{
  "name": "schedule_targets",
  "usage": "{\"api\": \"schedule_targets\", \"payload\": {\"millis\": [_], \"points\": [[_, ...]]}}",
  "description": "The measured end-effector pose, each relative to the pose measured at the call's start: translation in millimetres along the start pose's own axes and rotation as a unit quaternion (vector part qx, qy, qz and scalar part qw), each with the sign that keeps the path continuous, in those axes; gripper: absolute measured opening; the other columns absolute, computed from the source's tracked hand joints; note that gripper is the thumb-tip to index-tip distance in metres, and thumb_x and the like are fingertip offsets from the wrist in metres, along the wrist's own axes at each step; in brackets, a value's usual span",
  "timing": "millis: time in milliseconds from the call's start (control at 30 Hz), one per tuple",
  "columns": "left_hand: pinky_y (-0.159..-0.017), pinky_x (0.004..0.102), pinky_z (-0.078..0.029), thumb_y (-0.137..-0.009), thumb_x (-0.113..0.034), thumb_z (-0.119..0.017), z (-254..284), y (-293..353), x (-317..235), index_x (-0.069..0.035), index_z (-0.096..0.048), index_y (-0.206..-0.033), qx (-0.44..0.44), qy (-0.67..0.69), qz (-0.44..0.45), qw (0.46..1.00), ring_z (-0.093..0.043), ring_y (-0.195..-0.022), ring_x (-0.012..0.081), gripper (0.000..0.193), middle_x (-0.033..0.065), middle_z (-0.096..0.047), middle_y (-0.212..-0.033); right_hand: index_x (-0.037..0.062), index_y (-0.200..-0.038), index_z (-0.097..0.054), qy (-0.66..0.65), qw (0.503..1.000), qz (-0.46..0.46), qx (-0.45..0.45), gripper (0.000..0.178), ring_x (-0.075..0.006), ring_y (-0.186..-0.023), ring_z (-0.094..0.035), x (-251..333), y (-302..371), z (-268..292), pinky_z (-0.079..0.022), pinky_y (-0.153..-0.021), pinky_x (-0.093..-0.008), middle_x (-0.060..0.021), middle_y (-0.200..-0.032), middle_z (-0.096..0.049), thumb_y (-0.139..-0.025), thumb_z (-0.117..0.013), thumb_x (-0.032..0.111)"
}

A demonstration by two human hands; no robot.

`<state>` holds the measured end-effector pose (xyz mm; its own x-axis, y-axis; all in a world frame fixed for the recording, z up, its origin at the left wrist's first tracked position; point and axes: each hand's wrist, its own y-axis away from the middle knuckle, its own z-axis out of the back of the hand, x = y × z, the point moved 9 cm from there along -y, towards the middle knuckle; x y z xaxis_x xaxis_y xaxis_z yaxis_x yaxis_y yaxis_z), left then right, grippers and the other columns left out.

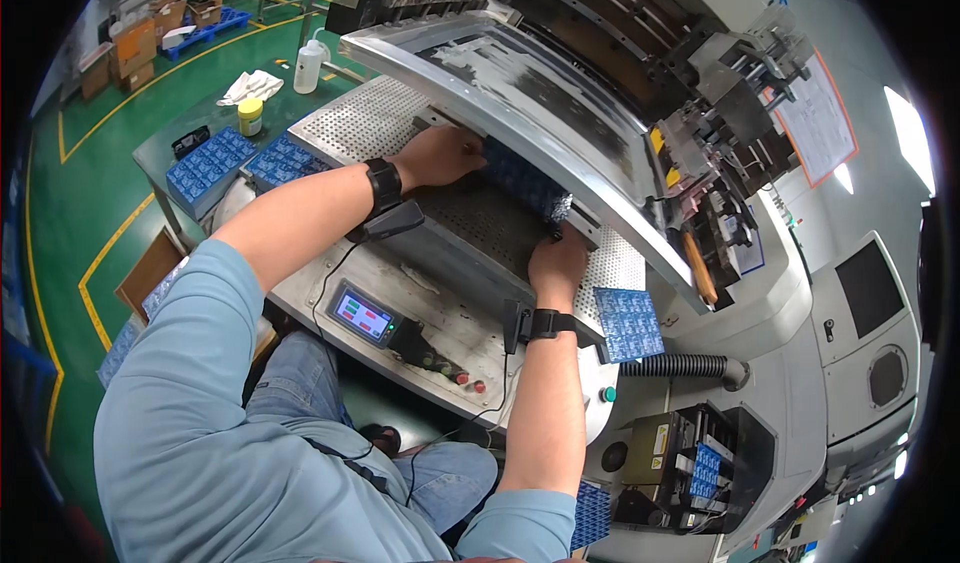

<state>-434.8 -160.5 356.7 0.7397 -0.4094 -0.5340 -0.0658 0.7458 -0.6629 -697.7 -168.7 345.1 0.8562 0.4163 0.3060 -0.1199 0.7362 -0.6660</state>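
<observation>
Under the tilted metal-framed printing screen, I see a blue circuit-board panel between both hands: the left hand pinches one end, while the right hand is at the other, its grip too shadowed to tell. A translucent squeeze bottle and yellow-lidded jar stand left, contents unclear to me.

Left hand pinching left end of blue PCB panel beneath tilted stencil frame. Right hand at other end, fingertips unclear. Touchscreen lit. Second PCB panel by perforated table's right edge. Squeeze bottle upper left.
</observation>
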Motion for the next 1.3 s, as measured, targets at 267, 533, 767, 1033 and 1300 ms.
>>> {"api": "schedule_targets", "payload": {"millis": [267,533,767,1033,1300], "points": [[-0.089,0.0436,-0.050,-0.088,-0.032,-0.065,11,11,-15,-0.007,-0.073,-0.098,0.033,-0.054,-0.017,0.998,-0.064,-0.097,0.0357,0.028,0.0181,-0.069,-0.095,0.0012,-0.122,-0.063,-0.015,0.999,0.005,0.047,0.038,-0.0389,-0.119,-0.054,6,-2,-3,-0.039,-0.105,-0.0474,-0.0232,-0.122,-0.062,-0.086,-0.056,0.011],[-0.090,0.0428,-0.049,-0.088,-0.032,-0.065,12,14,-12,-0.006,-0.074,-0.096,0.025,-0.067,0.002,0.997,-0.063,-0.098,0.0349,0.028,0.0172,-0.069,-0.099,0.0017,-0.124,-0.063,0.003,0.997,0.033,0.067,0.040,-0.0364,-0.121,-0.052,17,1,-3,-0.035,-0.109,-0.0465,-0.0206,-0.123,-0.061,-0.086,-0.056,0.011],[-0.091,0.0423,-0.048,-0.089,-0.034,-0.064,13,16,-13,-0.007,-0.074,-0.099,0.028,-0.081,0.009,0.996,-0.062,-0.100,0.0338,0.030,0.0163,-0.068,-0.100,0.0018,-0.122,-0.064,0.031,0.997,0.051,0.053,0.038,-0.0385,-0.120,-0.055,21,2,-2,-0.041,-0.106,-0.0454,-0.0224,-0.124,-0.062,-0.086,-0.057,0.012],[-0.084,0.0430,-0.052,-0.086,-0.031,-0.063,15,18,-11,-0.007,-0.075,-0.092,-0.006,-0.065,-0.006,0.998,-0.065,-0.092,0.0346,0.027,0.0165,-0.069,-0.091,0.0018,-0.122,-0.064,0.039,0.997,0.051,0.053,0.038,-0.0381,-0.120,-0.055,24,3,0,-0.041,-0.106,-0.0454,-0.0229,-0.124,-0.062,-0.086,-0.057,0.011],[-0.082,0.0433,-0.052,-0.084,-0.029,-0.064,12,17,-13,-0.008,-0.075,-0.092,0.007,-0.072,-0.006,0.997,-0.065,-0.090,0.0353,0.025,0.0167,-0.067,-0.091,0.0014,-0.123,-0.064,0.036,0.996,0.054,0.058,0.039,-0.0376,-0.120,-0.053,20,5,-2,-0.039,-0.107,-0.0457,-0.0225,-0.124,-0.060,-0.086,-0.056,0.011]]}}
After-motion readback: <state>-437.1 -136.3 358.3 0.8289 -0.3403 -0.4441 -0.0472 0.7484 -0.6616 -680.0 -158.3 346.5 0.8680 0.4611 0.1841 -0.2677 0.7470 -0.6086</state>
